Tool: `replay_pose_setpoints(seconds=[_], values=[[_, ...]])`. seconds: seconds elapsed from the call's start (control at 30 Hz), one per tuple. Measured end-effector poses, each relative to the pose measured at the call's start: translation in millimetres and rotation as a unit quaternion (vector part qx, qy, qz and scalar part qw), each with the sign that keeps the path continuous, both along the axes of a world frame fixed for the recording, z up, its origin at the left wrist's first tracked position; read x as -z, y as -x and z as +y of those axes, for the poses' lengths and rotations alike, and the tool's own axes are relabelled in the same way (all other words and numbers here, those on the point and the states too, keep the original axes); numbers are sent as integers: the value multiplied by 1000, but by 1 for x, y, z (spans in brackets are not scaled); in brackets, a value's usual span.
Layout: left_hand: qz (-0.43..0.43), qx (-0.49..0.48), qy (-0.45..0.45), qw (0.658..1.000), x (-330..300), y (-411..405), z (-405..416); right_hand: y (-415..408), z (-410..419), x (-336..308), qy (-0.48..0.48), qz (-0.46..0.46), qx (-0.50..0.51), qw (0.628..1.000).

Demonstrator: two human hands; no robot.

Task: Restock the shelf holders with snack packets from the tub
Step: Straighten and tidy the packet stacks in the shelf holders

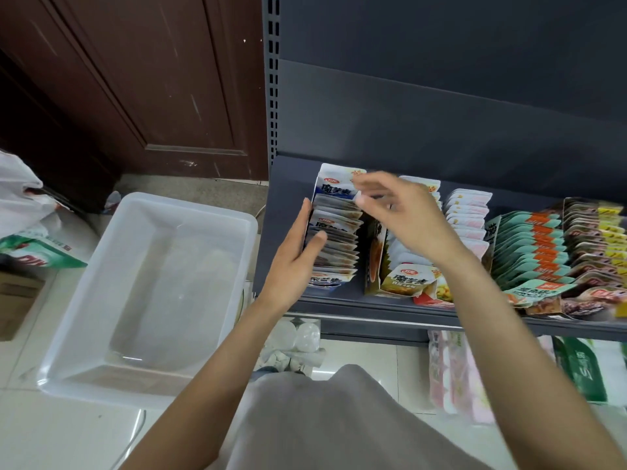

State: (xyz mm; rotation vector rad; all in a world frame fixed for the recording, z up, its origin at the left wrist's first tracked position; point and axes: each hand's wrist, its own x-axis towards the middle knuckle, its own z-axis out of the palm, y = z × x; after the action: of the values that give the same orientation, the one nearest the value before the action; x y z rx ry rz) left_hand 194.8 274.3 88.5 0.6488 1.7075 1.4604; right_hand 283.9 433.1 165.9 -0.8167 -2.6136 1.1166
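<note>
Scanning from the left, I see the clear plastic tub (pixel 149 296) sitting on the floor beside the shelf unit, and it looks bare inside, so I judge the restocking is close to finished: nothing is left to fetch, only tidying. Next comes my left hand (pixel 295 256), fingers straight and flat against the left side of the leftmost holder (pixel 334 228), steadying its row of snack packets (pixel 339 245). These are small white and blue foil pouches standing on edge, packed tight front to back, and the row fills the holder from end to end. My right hand (pixel 397 212) hovers just over the back of that row, fingers loosely spread; it is motion-blurred, and I cannot tell whether it pinches a packet. Further right on the grey shelf (pixel 390 308), the yellow, pink, teal and dark rows also look full, though the yellow front packet leans askew.
</note>
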Motion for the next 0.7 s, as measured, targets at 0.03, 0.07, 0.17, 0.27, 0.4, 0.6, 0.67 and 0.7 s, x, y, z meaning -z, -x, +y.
replay_pose_setpoints(seconds=[0.03,0.07,0.17,0.27,0.4,0.6,0.67,0.7], values=[[-31,-12,-13,999,0,2,0,-11,-10,5,51,48,59,996],[-49,-17,-20,998,1,3,1,-19,-22,12,96,80,113,986],[-26,-41,3,999,4,-1,-1,-26,-59,38,218,98,190,952],[35,-125,-7,991,7,-4,-11,-26,-71,52,178,91,181,963],[138,-62,-19,988,8,25,-15,-22,-61,52,140,102,189,967],[363,83,8,928,8,58,0,-21,-58,56,154,78,153,973],[437,120,14,891,8,61,6,-18,-54,56,107,44,145,983],[460,124,15,879,7,61,8,-16,-52,56,61,25,144,987]])
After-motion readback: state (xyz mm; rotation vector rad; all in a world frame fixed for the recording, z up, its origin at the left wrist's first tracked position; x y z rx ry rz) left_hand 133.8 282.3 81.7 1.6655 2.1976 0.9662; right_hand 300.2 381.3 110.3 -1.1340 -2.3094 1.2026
